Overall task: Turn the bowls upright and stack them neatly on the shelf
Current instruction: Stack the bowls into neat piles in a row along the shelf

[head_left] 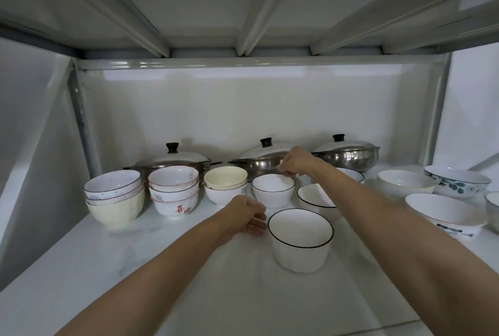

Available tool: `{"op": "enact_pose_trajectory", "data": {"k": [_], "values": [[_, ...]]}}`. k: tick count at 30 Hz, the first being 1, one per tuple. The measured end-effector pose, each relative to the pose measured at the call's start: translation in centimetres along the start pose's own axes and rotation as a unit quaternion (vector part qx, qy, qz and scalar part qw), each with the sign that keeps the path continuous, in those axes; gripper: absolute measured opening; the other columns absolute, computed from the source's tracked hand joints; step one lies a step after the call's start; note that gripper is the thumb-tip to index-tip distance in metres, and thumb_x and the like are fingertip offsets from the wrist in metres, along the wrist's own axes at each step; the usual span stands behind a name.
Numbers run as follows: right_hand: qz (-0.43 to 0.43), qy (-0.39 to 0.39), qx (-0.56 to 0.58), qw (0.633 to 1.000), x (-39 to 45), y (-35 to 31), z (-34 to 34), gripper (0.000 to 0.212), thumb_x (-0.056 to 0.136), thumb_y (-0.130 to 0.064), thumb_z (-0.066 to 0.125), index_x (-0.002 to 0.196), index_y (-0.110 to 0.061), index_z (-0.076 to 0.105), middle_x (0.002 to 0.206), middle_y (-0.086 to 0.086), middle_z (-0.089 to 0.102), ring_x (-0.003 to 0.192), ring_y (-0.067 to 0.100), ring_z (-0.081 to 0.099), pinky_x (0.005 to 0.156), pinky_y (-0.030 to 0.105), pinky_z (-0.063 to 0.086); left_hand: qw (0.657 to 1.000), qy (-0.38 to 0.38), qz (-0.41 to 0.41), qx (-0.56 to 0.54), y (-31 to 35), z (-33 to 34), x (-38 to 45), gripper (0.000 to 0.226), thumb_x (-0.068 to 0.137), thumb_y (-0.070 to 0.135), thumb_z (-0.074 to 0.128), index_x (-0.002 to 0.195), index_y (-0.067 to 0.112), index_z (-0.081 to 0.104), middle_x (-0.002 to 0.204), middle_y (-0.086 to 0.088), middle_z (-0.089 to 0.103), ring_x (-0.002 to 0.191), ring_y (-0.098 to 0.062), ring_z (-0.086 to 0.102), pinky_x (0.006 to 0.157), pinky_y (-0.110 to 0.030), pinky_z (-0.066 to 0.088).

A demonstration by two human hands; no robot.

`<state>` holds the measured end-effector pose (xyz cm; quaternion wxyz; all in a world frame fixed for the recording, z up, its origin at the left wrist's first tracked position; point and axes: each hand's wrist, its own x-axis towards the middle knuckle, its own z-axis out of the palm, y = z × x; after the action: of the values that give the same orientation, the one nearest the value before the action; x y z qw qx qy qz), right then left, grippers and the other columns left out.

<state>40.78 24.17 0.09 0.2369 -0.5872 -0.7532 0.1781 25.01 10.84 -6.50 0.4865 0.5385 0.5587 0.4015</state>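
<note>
Both bare forearms extended forward, hands apart at different depths.

The left hand lies low, palm turned inward, fingers loosely curled and holding nothing; its forearm runs diagonally from the lower left. The right hand reaches farther and higher, wrist bent downward, fingertips bunched in a pinch. Whether they grip anything cannot be determined. Its forearm enters from the lower right.

Glossy glazed ceramic is seen on the bowls. Shiny polished steel is shown by the pots, with matt black knobs. The shelf is smooth, marble-patterned, slightly glossy.
</note>
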Motion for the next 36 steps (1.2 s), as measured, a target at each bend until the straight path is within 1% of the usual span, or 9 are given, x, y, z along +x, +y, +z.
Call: {"op": "enact_pose_trajectory", "data": {"k": [3,9,12,16,19,23,26,29,36], "values": [[-0.033,-0.072,0.057,0.995,-1.7,0.5,-1.3,0.023,0.088,-0.023,0.068,0.095,-0.001,0.073,0.078,0.006,0.071,0.058,0.010,0.058,0.051,0.017,0.042,0.997,-0.057,-0.009,0.056,0.9,0.3,-0.4,0.036,0.096,0.026,0.053,0.115,-0.004,0.062,0.088,-0.011,0.067,0.069,-0.018,0.062,0.063,-0.026,0.054],[-0.084,-0.271,0.136,0.949,-3.9,0.0,-3.1,0.026,0.088,-0.024,0.069,0.102,-0.002,0.071,0.083,0.008,0.071,0.063,0.009,0.063,0.062,0.019,0.052,0.983,-0.139,-0.079,0.092,1.9,-0.7,-1.8,0.050,0.092,0.055,0.049,0.098,0.007,0.065,0.081,-0.007,0.065,0.065,-0.018,0.057,0.059,-0.025,0.050],[-0.099,-0.347,0.082,0.929,-5.0,-0.2,-3.8,0.032,0.089,-0.021,0.068,0.112,0.002,0.068,0.093,0.011,0.071,0.075,0.014,0.067,0.069,0.020,0.055,0.973,-0.157,-0.093,0.142,2.6,-1.2,-3.1,0.058,0.090,0.062,0.044,0.107,0.009,0.061,0.081,-0.011,0.065,0.061,-0.018,0.058,0.055,-0.024,0.049],[-0.118,-0.359,-0.038,0.925,-5.9,-0.4,-3.9,0.030,0.084,-0.022,0.074,0.109,-0.005,0.072,0.101,0.014,0.073,0.088,0.019,0.069,0.085,0.027,0.057,0.954,-0.207,-0.097,0.192,3.3,-1.0,-4.6,0.068,0.086,0.064,0.044,0.126,0.010,0.052,0.086,-0.016,0.069,0.063,-0.019,0.065,0.057,-0.024,0.054],[-0.085,-0.377,-0.087,0.918,-6.4,-0.1,-3.6,0.031,0.082,-0.019,0.076,0.108,-0.002,0.072,0.104,0.019,0.072,0.090,0.024,0.069,0.093,0.039,0.055,0.950,-0.233,-0.101,0.183,3.4,0.0,-5.4,0.059,0.088,0.060,0.047,0.120,0.010,0.048,0.092,-0.021,0.069,0.068,-0.022,0.069,0.062,-0.026,0.057],[-0.058,-0.427,-0.113,0.895,-7.1,0.5,-3.4,0.011,0.085,-0.015,0.073,0.087,-0.005,0.072,0.098,0.021,0.069,0.080,0.027,0.069,0.083,0.039,0.059,0.951,-0.247,-0.095,0.158,3.2,1.1,-5.9,0.049,0.093,0.051,0.049,0.115,0.007,0.051,0.098,-0.026,0.067,0.074,-0.023,0.071,0.066,-0.027,0.058],[-0.040,-0.458,-0.110,0.881,-7.3,0.7,-3.2,0.023,0.089,-0.008,0.066,0.108,0.005,0.067,0.097,0.022,0.068,0.070,0.023,0.072,0.064,0.029,0.061,0.954,-0.242,-0.095,0.147,3.1,1.5,-5.7,0.049,0.095,0.041,0.053,0.120,-0.001,0.054,0.099,-0.028,0.066,0.077,-0.025,0.072,0.067,-0.028,0.059],[-0.038,-0.473,-0.105,0.874,-7.4,0.8,-2.9,0.032,0.092,0.002,0.057,0.122,0.010,0.058,0.095,0.022,0.068,0.066,0.023,0.073,0.060,0.028,0.060,0.961,-0.225,-0.106,0.126,2.9,1.6,-5.4,0.034,0.097,0.025,0.051,0.118,-0.002,0.053,0.095,-0.029,0.067,0.078,-0.029,0.072,0.069,-0.030,0.060],[-0.059,-0.463,-0.054,0.883,-7.3,0.3,-3.2,0.019,0.095,0.002,0.051,0.108,0.006,0.064,0.087,0.018,0.071,0.068,0.026,0.073,0.070,0.030,0.062,0.969,-0.184,-0.103,0.133,3.3,0.7,-5.3,0.021,0.093,0.004,0.040,0.112,0.001,0.049,0.095,-0.031,0.066,0.080,-0.034,0.072,0.072,-0.033,0.060]]}}
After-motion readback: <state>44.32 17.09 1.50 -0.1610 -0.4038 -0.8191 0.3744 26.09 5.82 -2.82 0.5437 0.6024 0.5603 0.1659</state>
